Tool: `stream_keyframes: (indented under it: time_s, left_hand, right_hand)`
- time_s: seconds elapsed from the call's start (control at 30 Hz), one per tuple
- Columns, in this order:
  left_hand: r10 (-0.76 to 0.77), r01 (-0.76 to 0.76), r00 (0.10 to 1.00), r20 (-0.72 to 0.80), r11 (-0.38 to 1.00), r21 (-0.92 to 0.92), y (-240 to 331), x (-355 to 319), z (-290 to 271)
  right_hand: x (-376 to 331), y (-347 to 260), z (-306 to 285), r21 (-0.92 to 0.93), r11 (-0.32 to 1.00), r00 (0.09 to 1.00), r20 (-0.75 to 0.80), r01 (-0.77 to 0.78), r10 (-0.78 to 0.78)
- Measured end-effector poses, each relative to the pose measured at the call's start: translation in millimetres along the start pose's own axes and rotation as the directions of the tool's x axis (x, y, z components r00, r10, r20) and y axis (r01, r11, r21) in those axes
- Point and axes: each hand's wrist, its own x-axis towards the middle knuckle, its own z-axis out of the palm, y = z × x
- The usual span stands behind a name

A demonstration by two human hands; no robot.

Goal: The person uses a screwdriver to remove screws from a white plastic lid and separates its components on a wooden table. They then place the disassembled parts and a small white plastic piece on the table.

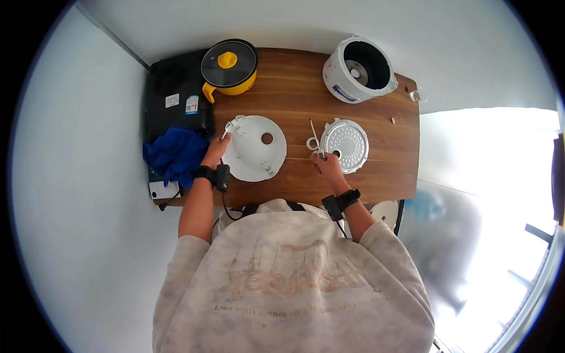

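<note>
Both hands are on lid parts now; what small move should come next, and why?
Probably lift the small white part pinched in the right hand clear of the perforated metal plate, since it sits at the plate's edge. The left hand only rests on the white lid cover's rim, steadying it.

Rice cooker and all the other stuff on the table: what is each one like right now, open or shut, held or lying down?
Rice cooker: open, no lid, tipped.
Yellow pot: shut under glass lid.
White lid: flat, left hand on its edge.
Perforated metal plate: flat, right hand at its edge.
Blue cloth: crumpled.
</note>
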Motion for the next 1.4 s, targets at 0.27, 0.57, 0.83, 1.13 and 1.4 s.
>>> stream_keyframes:
  time_s: [0.27, 0.57, 0.83, 1.13, 1.4]
  left_hand:
    - [0.263, -0.235, 0.964, -0.043, 0.916, 0.326, 11.6, 20.6, -6.9]
    - [0.167, -0.16, 0.985, -0.041, 0.978, 0.134, 16.3, 32.6, -35.6]
    - [0.198, -0.142, 0.973, -0.118, 0.918, 0.371, 29.5, 0.3, -40.5]
    - [0.441, -0.3, 0.892, -0.096, 0.739, 0.604, 48.1, -45.8, -33.3]
    - [0.484, -0.378, 0.874, -0.04, 0.73, 0.569, 74.6, -92.9, 2.7]
  right_hand:
    - [-24.1, 59.2, -26.2, -0.446, 0.893, 0.981, -0.138, 0.06, -0.135]
    - [-8.3, 90.6, 3.9, -0.66, 0.724, 0.964, -0.001, 0.2, -0.267]
    - [-1.3, 52.8, 31.6, -0.791, 0.56, 0.952, 0.092, 0.247, -0.292]
    - [23.5, 70.6, 43.4, -0.869, 0.448, 0.968, 0.119, 0.209, -0.221]
    - [9.1, 39.6, 20.1, -0.829, 0.477, 0.956, 0.243, 0.293, -0.164]
